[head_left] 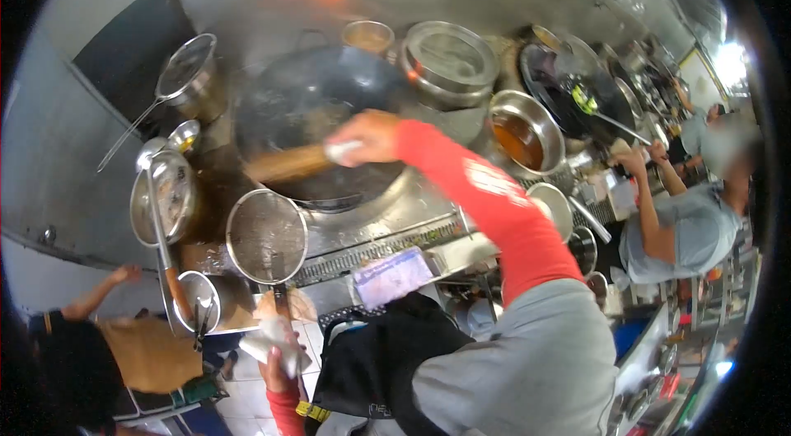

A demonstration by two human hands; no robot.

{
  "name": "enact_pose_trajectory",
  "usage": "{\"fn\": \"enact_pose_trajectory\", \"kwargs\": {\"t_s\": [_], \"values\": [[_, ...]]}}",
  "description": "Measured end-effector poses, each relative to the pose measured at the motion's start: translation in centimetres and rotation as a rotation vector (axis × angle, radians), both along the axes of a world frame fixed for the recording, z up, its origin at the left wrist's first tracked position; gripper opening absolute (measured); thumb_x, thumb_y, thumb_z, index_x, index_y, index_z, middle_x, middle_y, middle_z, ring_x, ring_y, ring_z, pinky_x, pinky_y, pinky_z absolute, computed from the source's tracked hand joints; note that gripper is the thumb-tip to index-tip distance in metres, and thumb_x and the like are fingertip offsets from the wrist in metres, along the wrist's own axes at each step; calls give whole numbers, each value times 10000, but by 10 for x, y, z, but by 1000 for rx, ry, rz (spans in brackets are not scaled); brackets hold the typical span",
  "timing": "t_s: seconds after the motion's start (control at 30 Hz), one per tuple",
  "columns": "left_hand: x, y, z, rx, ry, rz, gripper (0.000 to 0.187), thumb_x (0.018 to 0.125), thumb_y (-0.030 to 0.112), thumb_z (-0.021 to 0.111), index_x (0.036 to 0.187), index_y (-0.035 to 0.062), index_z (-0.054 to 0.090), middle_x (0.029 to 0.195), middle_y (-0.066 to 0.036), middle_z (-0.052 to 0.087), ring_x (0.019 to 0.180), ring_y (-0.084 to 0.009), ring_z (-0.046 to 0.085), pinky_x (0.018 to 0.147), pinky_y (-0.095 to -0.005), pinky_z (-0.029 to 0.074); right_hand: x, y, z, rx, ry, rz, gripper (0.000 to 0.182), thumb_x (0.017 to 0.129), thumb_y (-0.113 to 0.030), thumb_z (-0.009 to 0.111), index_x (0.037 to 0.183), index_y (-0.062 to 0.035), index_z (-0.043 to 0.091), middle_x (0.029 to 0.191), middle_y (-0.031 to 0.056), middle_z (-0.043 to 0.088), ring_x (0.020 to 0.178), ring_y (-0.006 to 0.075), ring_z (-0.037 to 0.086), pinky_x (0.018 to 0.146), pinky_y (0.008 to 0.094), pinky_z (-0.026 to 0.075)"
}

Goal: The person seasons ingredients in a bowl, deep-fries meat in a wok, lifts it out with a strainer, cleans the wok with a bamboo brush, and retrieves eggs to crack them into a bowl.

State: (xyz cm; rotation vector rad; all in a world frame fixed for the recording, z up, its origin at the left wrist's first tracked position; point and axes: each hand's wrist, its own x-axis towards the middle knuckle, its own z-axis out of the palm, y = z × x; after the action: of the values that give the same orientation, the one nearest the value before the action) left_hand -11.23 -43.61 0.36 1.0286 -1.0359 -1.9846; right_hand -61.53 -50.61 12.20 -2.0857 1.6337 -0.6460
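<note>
My right hand (pixel 372 139), in a red sleeve, is closed around a tan wooden wok brush (pixel 284 166). Something white shows at the grip. The brush is blurred and lies over the large dark wok (pixel 321 90), which has steam above it. Low in the view, my left hand (pixel 278 363) is closed on a white cloth (pixel 272 341). The dark handle of a round mesh strainer (pixel 268 234) runs down to this cloth; whether my fingers also grip the handle is hidden.
A pot of reddish-brown liquid (pixel 523 139) and a lidded steel pot (pixel 451 61) stand right of the wok. Left are a wide pot (pixel 169 197) with a ladle (pixel 165 255) and a tall strainer pot (pixel 189 77). A co-worker (pixel 680 230) stirs greens at right; another person (pixel 74 353) stands left.
</note>
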Motion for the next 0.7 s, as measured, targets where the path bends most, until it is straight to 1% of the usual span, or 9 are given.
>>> {"fn": "enact_pose_trajectory", "kwargs": {"t_s": [0.13,0.2,0.33,0.4,0.47,0.5,0.57,0.6,0.7], "values": [[7,-3,21,29,17,-17,666,814,314,626,1324,-41,388,1054,-179,601,878,-270,634,727,-378,551,-18,-19,17,114,31,-83,432,722,-225,765,1114,-62,685,1021,144,703,940,260,688,837,337,515],[1,-12,20,47,-51,-59,652,806,325,642,1295,-42,414,1015,-169,610,842,-267,638,715,-380,553,7,-56,-28,-97,-253,-417,319,715,-267,745,1007,-143,712,900,129,708,876,308,681,774,399,521],[-20,-12,47,-228,-31,29,673,787,386,630,1253,-64,445,944,-158,611,751,-266,635,686,-372,545,91,-21,-31,-348,13,-443,241,759,-275,689,970,-160,667,873,122,683,872,347,652,793,471,516],[-12,-16,37,-195,-23,-25,702,766,367,643,1278,-65,433,995,-159,600,814,-267,632,691,-377,546,65,-46,-26,-188,19,-489,218,774,-290,674,947,-157,663,922,124,679,865,386,644,783,491,516],[-17,-15,49,-108,-84,-101,696,764,356,643,1277,-67,436,1007,-156,597,859,-265,628,694,-382,547,39,-92,-44,-147,-54,-875,203,795,-293,654,930,-141,655,920,137,683,854,396,646,750,500,519],[-16,-11,52,-109,-82,-81,688,766,355,641,1273,-64,442,1004,-150,598,861,-255,625,705,-372,541,41,-104,-66,-273,38,-971,275,789,-309,659,1026,-170,648,975,146,667,866,375,641,731,485,508],[-8,-4,58,-109,-74,-37,673,770,355,639,1266,-60,455,998,-136,599,866,-234,619,728,-350,529,63,-92,-102,-181,164,-883,303,802,-310,643,1063,-158,619,968,148,654,868,380,633,734,491,502],[-4,-5,57,-110,-66,-12,665,772,355,637,1263,-57,461,994,-130,599,868,-224,617,739,-340,522,78,-52,-86,-183,201,-622,356,802,-308,647,1117,-147,599,999,142,638,888,374,627,747,494,500],[32,1,32,-153,-15,67,738,730,394,689,1262,-60,456,1007,-106,586,844,-198,599,748,-327,515,78,40,0,26,371,-270,366,785,-302,664,1128,-179,633,1039,141,651,930,343,642,800,455,515]]}}
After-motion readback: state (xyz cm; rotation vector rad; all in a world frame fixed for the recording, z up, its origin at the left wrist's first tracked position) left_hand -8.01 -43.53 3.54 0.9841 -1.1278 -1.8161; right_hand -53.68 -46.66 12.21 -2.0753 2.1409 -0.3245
